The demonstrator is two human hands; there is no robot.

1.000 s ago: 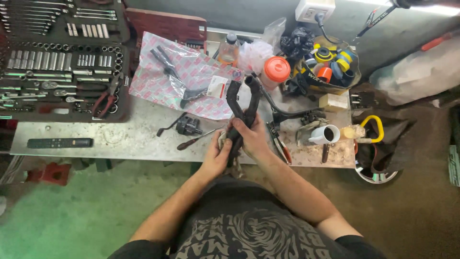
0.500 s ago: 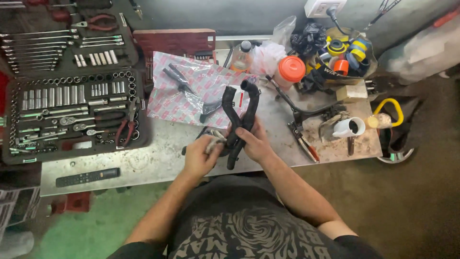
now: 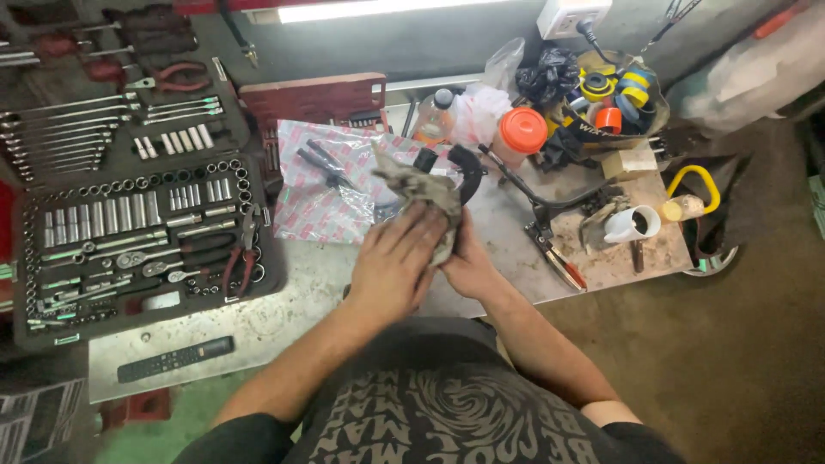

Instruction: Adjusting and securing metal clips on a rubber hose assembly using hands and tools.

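Note:
A black curved lever-shaped part (image 3: 465, 169) sticks up from between both hands over the metal workbench (image 3: 284, 301). My left hand (image 3: 397, 262) presses a dirty grey rag (image 3: 421, 191) around the part's lower length. My right hand (image 3: 468, 262) grips the part from behind and below; the rag and the left hand hide much of it. The part's forked black top shows above the rag.
An open socket and wrench set (image 3: 129, 223) fills the left of the bench, with red-handled pliers (image 3: 245, 258) on it. A plastic bag (image 3: 326, 185), an orange-capped jar (image 3: 520, 133), tape rolls (image 3: 614, 94), a white cup (image 3: 636, 225), a screwdriver (image 3: 563, 266) and a black remote (image 3: 176, 359) lie around.
The left hand picked up a grey rag and now wraps it over the black part, which was bare before. The view moved in closer.

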